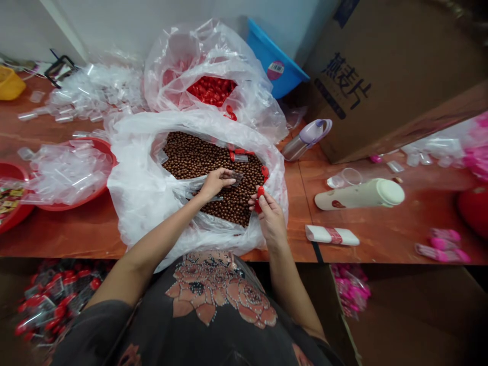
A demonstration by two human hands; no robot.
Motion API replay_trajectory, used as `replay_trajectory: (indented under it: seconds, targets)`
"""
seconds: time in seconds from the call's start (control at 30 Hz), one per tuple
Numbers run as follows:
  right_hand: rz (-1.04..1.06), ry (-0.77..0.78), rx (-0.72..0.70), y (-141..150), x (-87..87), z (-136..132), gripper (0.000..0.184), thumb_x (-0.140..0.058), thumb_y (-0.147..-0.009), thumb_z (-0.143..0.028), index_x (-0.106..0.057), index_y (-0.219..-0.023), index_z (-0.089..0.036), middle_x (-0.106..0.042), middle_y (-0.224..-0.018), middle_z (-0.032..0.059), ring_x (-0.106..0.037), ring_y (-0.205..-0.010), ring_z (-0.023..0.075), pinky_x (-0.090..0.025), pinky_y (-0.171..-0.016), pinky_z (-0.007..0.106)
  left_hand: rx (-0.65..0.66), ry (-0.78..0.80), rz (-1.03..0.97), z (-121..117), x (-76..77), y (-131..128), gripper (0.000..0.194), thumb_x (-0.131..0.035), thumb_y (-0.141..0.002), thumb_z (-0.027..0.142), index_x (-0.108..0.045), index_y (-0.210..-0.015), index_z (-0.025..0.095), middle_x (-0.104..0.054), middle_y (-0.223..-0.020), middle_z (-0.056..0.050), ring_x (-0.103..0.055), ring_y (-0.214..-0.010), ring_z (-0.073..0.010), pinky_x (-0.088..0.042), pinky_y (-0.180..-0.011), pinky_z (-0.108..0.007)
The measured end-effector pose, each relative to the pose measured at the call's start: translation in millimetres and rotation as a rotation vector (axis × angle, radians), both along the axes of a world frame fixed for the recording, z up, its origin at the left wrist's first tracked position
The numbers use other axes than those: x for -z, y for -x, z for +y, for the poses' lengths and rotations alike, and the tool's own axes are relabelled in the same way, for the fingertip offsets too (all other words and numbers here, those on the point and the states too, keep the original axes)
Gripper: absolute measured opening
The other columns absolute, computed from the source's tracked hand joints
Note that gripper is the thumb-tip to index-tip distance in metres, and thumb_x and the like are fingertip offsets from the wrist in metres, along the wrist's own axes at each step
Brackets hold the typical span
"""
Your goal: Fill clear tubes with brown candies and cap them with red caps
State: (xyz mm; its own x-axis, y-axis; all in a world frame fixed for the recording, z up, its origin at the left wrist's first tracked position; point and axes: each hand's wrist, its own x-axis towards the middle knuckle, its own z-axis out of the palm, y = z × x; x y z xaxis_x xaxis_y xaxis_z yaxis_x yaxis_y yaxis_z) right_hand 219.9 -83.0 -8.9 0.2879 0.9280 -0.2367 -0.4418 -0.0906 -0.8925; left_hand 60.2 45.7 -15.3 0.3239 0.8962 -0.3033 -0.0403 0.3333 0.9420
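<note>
Head view: watching from afar, I see the left hand [216, 184] pinching a small clear plastic tube [237, 178] above the brown candy balls [206, 157] in the white plastic bag [127, 188] at frame centre, while the right hand [270, 211] holds a red plastic cap [259, 199] firmly between its fingers.

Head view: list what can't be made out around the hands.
Head view throughout:
Red piece in right hand: fingers hide its shape.
Clear piece at left hand: too small to read.
Red pieces in upper bag: plastic film blurs them.
Pink items: cut off by right edge, blurred.
</note>
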Motion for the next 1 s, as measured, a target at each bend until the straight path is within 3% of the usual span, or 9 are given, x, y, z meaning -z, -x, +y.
replay_trajectory:
  seconds: [0.23, 0.33, 0.47, 0.53, 0.63, 0.73, 0.83, 1.0]
  targets:
    - [-0.060, 0.058, -0.036, 5, 4.2, 1, 0.037, -0.077, -0.076, -0.045, -0.072, -0.109, -0.029, -0.071, -0.089, -0.0032, -0.066, -0.066, 0.0109, -0.053, -0.059, 0.025, 0.062, 0.095, -0.018, -28, -30.0, 21, 0.029, -0.084, -0.067, 0.024, -0.070, -0.088, 0.010, -0.071, -0.079, -0.004, -0.063, -0.063, -0.0100, -0.054, -0.062, -0.024]
    - [-0.157, 0.028, -0.044, 10, 3.8, 4, 0.037, -0.073, -0.081, -0.045, -0.071, -0.115, -0.030, -0.074, -0.093, -0.0017, -0.070, -0.084, 0.0145, -0.056, -0.079, 0.031, 0.073, 0.118, -0.042, -39, -38.0, 31, 0.034, -0.086, -0.064, 0.028, -0.072, -0.090, 0.011, -0.073, -0.082, -0.004, -0.064, -0.067, -0.0103, -0.054, -0.065, -0.024]
    - [-0.263, -0.057, -0.035, 11, -5.9, 9, 0.032, -0.070, -0.086, -0.042, -0.072, -0.115, -0.031, -0.078, -0.098, -0.0011, -0.067, -0.104, 0.0158, -0.045, -0.105, 0.037, 0.060, 0.099, -0.053, -49, -42.2, 40, 0.043, -0.087, -0.062, 0.034, -0.073, -0.096, 0.012, -0.074, -0.090, -0.006, -0.066, -0.075, -0.0129, -0.054, -0.068, -0.025]
    - [-0.234, -0.073, -0.042, 11, -11.7, 12, 0.031, -0.070, -0.086, -0.042, -0.071, -0.115, -0.031, -0.078, -0.099, -0.0013, -0.067, -0.102, 0.0151, -0.046, -0.102, 0.035, 0.055, 0.112, -0.053, -53, -42.0, 43, 0.043, -0.087, -0.063, 0.034, -0.073, -0.097, 0.012, -0.074, -0.092, -0.007, -0.067, -0.075, -0.0134, -0.054, -0.067, -0.025]
    - [-0.142, -0.039, -0.072, 12, -17.1, 15, 0.035, -0.071, -0.083, -0.043, -0.070, -0.115, -0.030, -0.077, -0.096, -0.0013, -0.068, -0.087, 0.0125, -0.053, -0.081, 0.027, 0.046, 0.177, -0.050, -57, -40.4, 48, 0.038, -0.085, -0.065, 0.029, -0.073, -0.097, 0.012, -0.073, -0.091, -0.007, -0.068, -0.075, -0.0140, -0.056, -0.068, -0.026]
    - [-0.084, 0.003, -0.085, 14, -17.7, 15, 0.044, -0.074, -0.080, -0.042, -0.065, -0.121, -0.029, -0.075, -0.094, -0.0026, -0.065, -0.072, 0.0100, -0.053, -0.064, 0.023, 0.022, 0.215, -0.035, -60, -38.4, 52, 0.031, -0.083, -0.067, 0.025, -0.074, -0.094, 0.012, -0.073, -0.089, -0.007, -0.067, -0.073, -0.0135, -0.057, -0.068, -0.028]
    - [-0.059, -0.001, -0.038, 16, -15.6, 15, 0.047, -0.079, -0.075, -0.039, -0.062, -0.118, -0.029, -0.070, -0.090, -0.0055, -0.067, -0.073, 0.0096, -0.057, -0.070, 0.024, 0.026, 0.205, -0.011, -61, -36.9, 56, 0.028, -0.082, -0.069, 0.024, -0.075, -0.094, 0.013, -0.073, -0.087, -0.007, -0.066, -0.069, -0.0126, -0.057, -0.068, -0.028]
    - [0.014, -0.012, 0.048, 19, -12.6, 20, 0.033, -0.086, -0.065, -0.036, -0.064, -0.087, -0.025, -0.070, -0.083, -0.0053, -0.069, -0.075, 0.0118, -0.060, -0.077, 0.028, 0.047, 0.155, 0.003, -66, -36.9, 59, 0.032, -0.081, -0.070, 0.026, -0.075, -0.099, 0.014, -0.074, -0.090, -0.008, -0.067, -0.073, -0.0137, -0.057, -0.068, -0.027]
